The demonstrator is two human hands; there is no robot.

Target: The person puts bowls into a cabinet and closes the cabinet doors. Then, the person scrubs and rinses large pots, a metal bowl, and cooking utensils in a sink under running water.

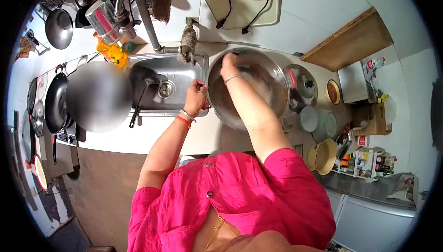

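Observation:
A large steel basin with a red handle on its right side stands on the counter. My left hand is closed at the basin's left rim, where a bit of red shows by the fingers. My right hand reaches inside the basin near its far wall. Its fingers are curled and partly hidden, with something dark beside them that I cannot make out. Left of the basin, a black ladle leans in the metal sink.
A black wok sits at the left. Above the sink are a pipe and a yellow bottle. A lidded pot, a cream bowl and a rack of bottles stand at the right.

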